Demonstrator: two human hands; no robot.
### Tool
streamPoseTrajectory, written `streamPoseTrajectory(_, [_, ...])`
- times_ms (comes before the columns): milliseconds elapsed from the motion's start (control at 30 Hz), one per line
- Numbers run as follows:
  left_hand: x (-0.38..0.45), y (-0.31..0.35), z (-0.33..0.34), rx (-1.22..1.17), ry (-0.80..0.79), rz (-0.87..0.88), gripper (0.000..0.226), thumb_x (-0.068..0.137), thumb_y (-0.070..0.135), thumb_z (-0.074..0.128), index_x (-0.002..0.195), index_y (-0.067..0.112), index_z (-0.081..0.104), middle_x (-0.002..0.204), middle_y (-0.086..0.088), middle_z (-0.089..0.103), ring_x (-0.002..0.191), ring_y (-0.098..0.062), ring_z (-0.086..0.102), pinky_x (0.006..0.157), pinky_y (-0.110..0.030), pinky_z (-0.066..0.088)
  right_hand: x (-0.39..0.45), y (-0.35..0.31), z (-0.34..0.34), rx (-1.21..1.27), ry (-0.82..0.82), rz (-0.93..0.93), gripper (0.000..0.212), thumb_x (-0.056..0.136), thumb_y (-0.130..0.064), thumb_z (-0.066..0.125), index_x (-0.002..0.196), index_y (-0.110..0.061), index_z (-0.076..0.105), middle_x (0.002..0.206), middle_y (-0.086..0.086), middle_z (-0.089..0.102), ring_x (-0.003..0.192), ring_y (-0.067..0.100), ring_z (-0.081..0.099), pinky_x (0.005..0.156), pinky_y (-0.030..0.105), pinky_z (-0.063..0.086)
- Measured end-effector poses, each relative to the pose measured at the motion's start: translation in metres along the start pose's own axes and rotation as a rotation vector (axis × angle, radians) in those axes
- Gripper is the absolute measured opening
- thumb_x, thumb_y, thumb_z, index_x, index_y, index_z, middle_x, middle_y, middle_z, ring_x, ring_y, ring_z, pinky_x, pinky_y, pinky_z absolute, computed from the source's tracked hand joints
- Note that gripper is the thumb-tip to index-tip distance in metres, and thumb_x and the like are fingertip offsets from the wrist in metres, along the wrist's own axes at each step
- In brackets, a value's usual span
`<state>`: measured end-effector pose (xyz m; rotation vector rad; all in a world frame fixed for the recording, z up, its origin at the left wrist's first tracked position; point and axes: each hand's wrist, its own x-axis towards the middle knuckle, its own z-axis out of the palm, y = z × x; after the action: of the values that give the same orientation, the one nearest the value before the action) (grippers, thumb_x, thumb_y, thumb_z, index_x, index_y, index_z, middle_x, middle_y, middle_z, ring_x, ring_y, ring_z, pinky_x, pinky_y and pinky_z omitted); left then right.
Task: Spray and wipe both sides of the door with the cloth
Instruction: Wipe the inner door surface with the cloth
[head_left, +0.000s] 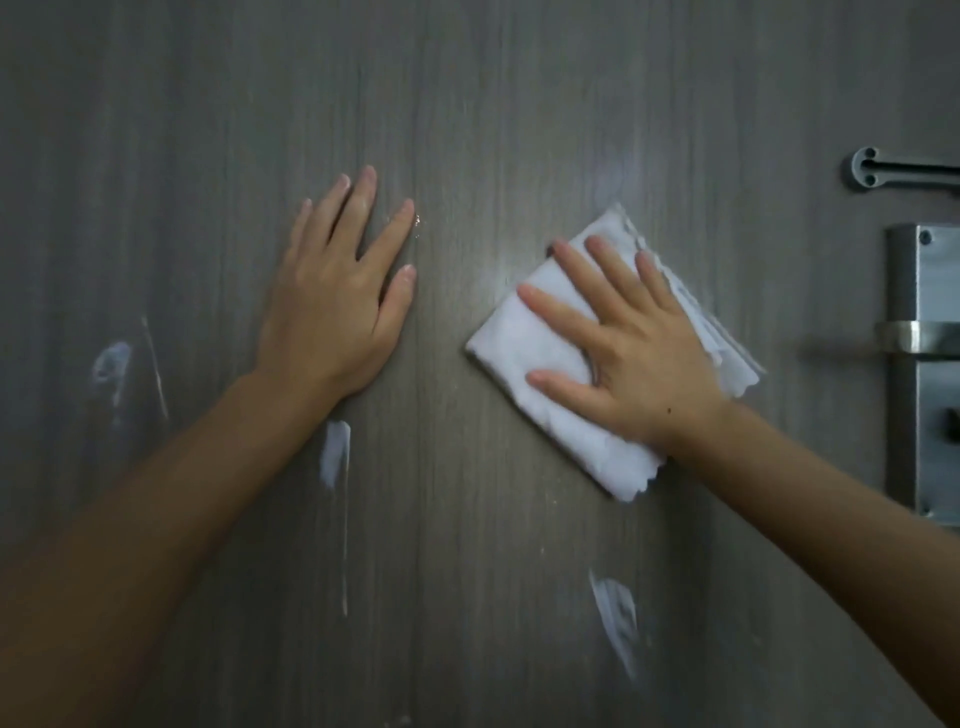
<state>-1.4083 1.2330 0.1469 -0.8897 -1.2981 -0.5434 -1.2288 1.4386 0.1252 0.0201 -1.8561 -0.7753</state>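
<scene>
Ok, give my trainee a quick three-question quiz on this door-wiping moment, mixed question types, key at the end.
1. True or false: the left hand holds a spray bottle.
2. Which hand presses the folded white cloth against the door? A) left B) right C) both
3. Fill in: the metal lock plate sits to the ___ of the cloth.

Key:
1. False; it lies flat and empty on the door.
2. B; the right hand is spread over the cloth.
3. Right.

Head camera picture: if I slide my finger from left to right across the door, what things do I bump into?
Pale smear → left hand → white cloth → right hand flat on the cloth → metal lock plate.
</scene>
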Motion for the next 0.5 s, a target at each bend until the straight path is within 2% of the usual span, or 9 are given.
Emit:
streamPoseTrajectory(200, [0.000, 0.003, -0.002, 0.003, -0.004, -0.013, 0.051, 0.100, 0.034, 0.034, 0.145, 0.009, 0.041, 0.154, -0.020, 0.031, 0.142, -0.037, 0.026, 0.117, -0.048, 0.016, 0.029, 0.023, -0.007, 0.010, 0.134, 0.373, 0.067, 0.094, -0.066, 0.031, 0.153, -0.034, 0.029, 0.164, 0.004, 0.015, 0.151, 0.029, 0.008, 0.120, 0.047, -0.001])
streamPoseTrajectory(333, [0.003, 0.000, -0.011, 0.037, -0.098, 0.009, 0.057, 0.100, 0.040, 0.027, 0.146, 0.008, 0.039, 0.155, -0.022, 0.028, 0.142, -0.039, 0.025, 0.117, -0.050, 0.016, 0.013, 0.005, 0.000, 0.016, 0.170, 0.401, 0.065, 0.095, -0.062, 0.034, 0.152, -0.031, 0.033, 0.163, 0.007, 0.019, 0.150, 0.032, 0.011, 0.120, 0.049, 0.001])
streamPoseTrajectory(500, [0.003, 0.016, -0.024, 0.048, -0.234, -0.064, 0.071, 0.096, 0.052, 0.015, 0.150, 0.010, 0.030, 0.158, -0.024, 0.017, 0.146, -0.039, 0.012, 0.118, -0.048, 0.000, -0.072, -0.047, 0.015, 0.046, 0.094, 0.316, 0.063, 0.097, -0.060, 0.037, 0.151, -0.028, 0.035, 0.162, 0.010, 0.020, 0.151, 0.033, 0.011, 0.121, 0.047, -0.004])
